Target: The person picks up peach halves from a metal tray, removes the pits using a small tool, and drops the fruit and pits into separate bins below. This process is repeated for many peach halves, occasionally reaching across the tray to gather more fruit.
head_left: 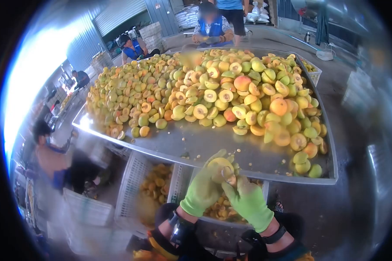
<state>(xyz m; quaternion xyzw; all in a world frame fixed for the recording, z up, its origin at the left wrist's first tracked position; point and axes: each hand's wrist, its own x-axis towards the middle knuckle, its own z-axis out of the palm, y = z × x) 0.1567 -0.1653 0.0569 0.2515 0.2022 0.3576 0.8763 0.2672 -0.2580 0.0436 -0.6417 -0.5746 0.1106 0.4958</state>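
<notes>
My left hand (pixel 204 188), in a yellow-green glove, is closed around a peach half (pixel 221 163) above the near edge of the metal table. My right hand (pixel 249 201), gloved alike, meets it from the right. Its fingers are closed on a small curved metal tool (pixel 227 172), whose tip is against the fruit; most of the tool is hidden by the glove. Beyond both hands, a large heap of peaches (pixel 196 93), many cut in half with pits showing, covers much of the table (pixel 170 137).
White plastic crates (pixel 127 191) holding peach halves (pixel 154 185) stand below the table's near edge. A person (pixel 211 26) in a blue vest sits at the far side, with another person (pixel 133 48) to the left. Someone (pixel 54 156) sits at the lower left.
</notes>
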